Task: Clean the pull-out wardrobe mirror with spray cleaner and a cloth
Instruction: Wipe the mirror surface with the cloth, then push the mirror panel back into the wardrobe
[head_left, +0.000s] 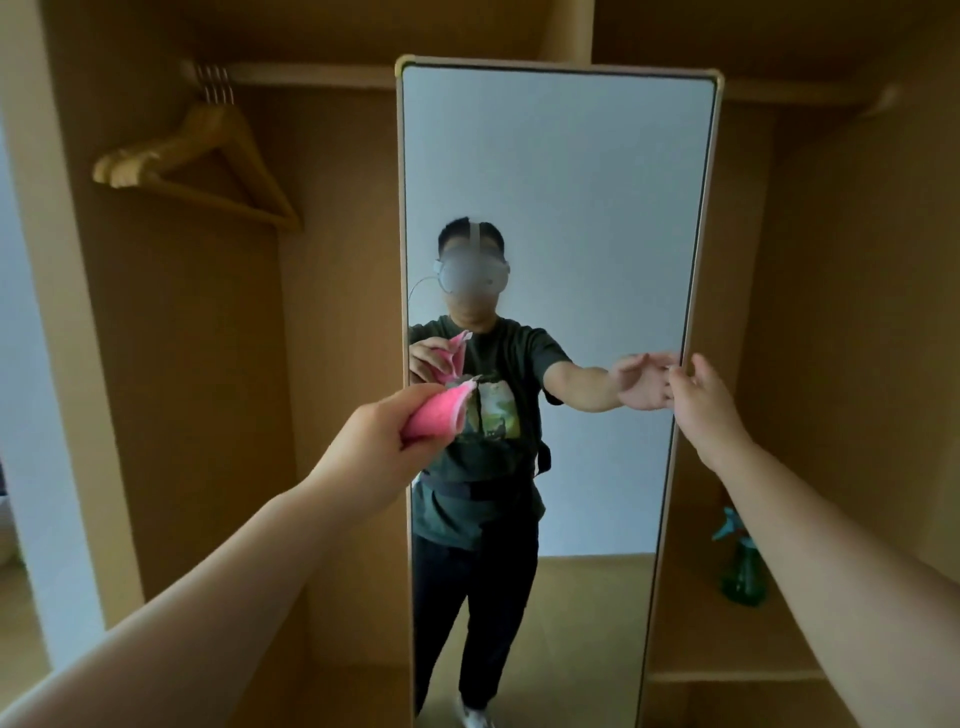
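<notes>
Left grip clutches a soft, light cloth; right grip, fingers loose, meets the edge of the stiff, breakable mirror.

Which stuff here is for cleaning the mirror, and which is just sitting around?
For the job: mirror, pink cloth, spray bottle.
Just sitting around: wooden hangers, hanging rail.
</notes>
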